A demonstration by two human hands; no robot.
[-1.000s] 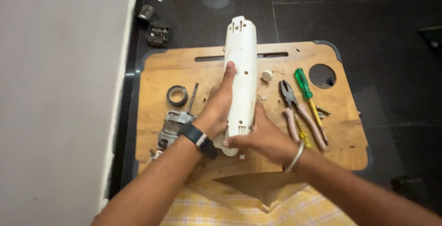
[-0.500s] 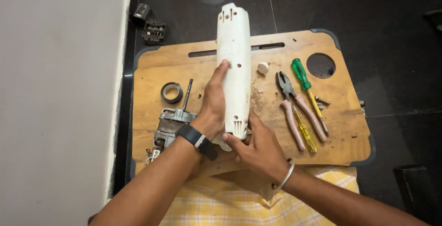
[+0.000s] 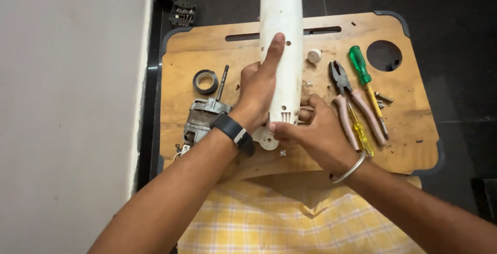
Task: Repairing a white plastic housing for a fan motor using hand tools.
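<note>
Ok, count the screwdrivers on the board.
2. The green-handled screwdriver lies right of the pliers; the yellow-handled screwdriver lies between the pliers' handles. Others may be hidden under the hands or white housing.

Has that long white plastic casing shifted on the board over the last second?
Yes. The white casing has slid away from the person: its far end now pokes further past the slot and the wooden board's far edge.
</note>
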